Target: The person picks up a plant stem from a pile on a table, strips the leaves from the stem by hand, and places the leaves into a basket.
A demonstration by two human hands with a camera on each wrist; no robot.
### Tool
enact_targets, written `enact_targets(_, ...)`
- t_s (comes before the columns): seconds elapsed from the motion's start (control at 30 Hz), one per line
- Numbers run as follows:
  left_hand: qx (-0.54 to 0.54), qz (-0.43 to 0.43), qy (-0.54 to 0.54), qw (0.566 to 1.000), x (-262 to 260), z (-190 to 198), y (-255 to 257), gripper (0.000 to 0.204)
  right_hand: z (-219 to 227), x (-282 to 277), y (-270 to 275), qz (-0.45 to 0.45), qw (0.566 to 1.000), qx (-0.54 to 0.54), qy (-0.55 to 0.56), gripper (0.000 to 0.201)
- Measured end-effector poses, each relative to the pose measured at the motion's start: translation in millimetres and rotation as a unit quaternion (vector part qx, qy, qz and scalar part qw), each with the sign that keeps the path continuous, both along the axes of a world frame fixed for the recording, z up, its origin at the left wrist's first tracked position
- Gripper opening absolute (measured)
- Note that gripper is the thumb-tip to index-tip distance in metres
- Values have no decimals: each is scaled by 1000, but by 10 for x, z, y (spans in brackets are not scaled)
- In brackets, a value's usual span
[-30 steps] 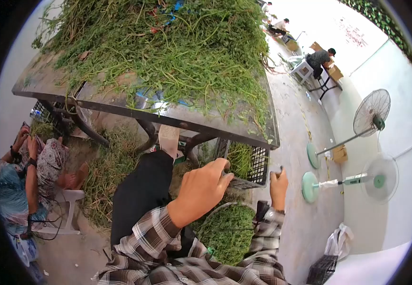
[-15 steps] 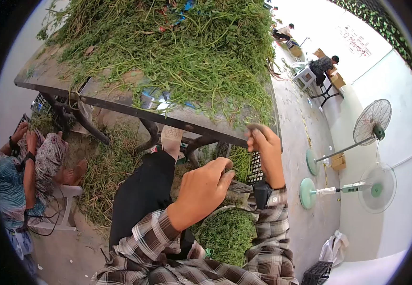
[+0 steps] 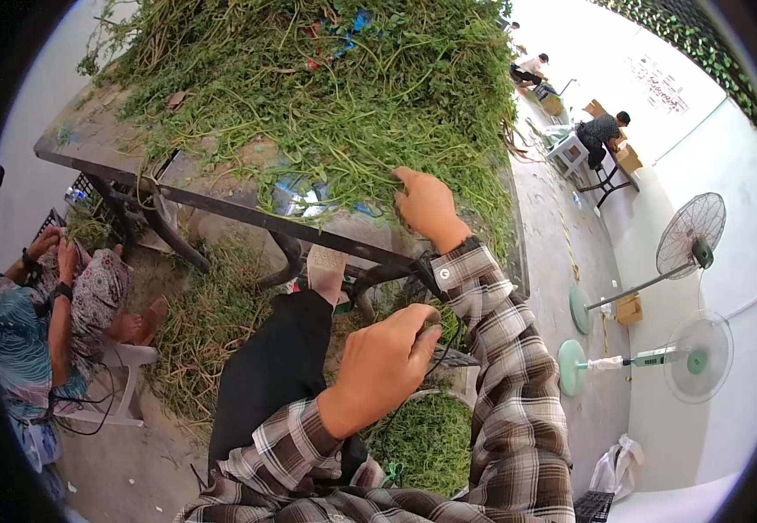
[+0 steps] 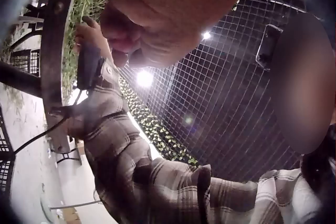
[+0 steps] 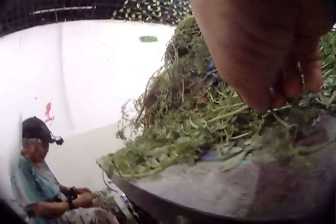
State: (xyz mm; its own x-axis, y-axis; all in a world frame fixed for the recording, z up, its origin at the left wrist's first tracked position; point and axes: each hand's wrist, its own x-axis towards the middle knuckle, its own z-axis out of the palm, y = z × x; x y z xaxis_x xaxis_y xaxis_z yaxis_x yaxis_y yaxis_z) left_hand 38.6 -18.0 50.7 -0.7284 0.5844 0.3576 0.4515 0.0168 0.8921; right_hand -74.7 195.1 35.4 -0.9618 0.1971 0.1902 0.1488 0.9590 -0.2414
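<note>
A large heap of leafy green stems (image 3: 335, 122) covers the dark tabletop (image 3: 213, 183). My right hand (image 3: 431, 207) reaches over the heap's near right part, index finger and thumb spread apart at the stems. In the right wrist view its fingertips (image 5: 262, 107) point down among the stems. My left hand (image 3: 383, 370) hangs above my lap, in front of the table edge. Its fingers are curled in, the thumb close to the index finger, and nothing shows between them. Below it stands a round container of picked greens (image 3: 422, 440), partly hidden by the right sleeve.
More stems (image 3: 195, 349) lie on the floor under the table. At the left a seated person (image 3: 47, 331) handles greens. Two fans, one a green-based pedestal fan (image 3: 691, 235), stand at the right. Farther back a person (image 3: 601, 139) sits by cardboard boxes.
My right hand has risen from beside the crate below the table edge, forward and left onto the heap. The left hand keeps its curled pose and has shifted slightly right.
</note>
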Motion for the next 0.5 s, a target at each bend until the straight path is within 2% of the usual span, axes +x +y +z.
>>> enact_targets(0.07, -20, -22, -22, 999, -11, 29, -24, 17, -95, -71, 80, 18, 993, 82, 78, 26)
enact_targets(0.1, -19, -21, -22, 999, -17, 28, -30, 17, -56, -75, 87, 19, 993, 82, 78, 26)
enact_targets(0.17, -14, -21, -20, 999, -21, 28, -44, 17, 70, -59, 137, -5, 991, 36, 130, 20)
enact_targets(0.2, -13, -19, -22, 1000, -19, 23, -48, 17, 70, -69, 237, -2, 980, 16, 197, 17)
enact_targets(0.27, 0, -16, -11, 1000, -18, 9, -44, 17, 231, -71, 475, 26, 965, -12, 262, 18)
enact_targets(0.3, 1, -16, -12, 1000, -17, 9, -46, 17, 362, -37, 543, -12, 954, -154, 258, 19)
enact_targets(0.33, 1, -20, -12, 1000, -15, 10, -47, 16, 534, 13, 577, -50, 922, -293, 250, 20)
enact_targets(0.4, 1, -25, -13, 1000, -11, 10, -48, 16, 839, 105, 661, -105, 848, -428, 294, 23)
enact_targets(0.5, -2, -30, -16, 999, -2, 7, -40, 15, 1077, 220, 851, -59, 797, -504, 327, 22)
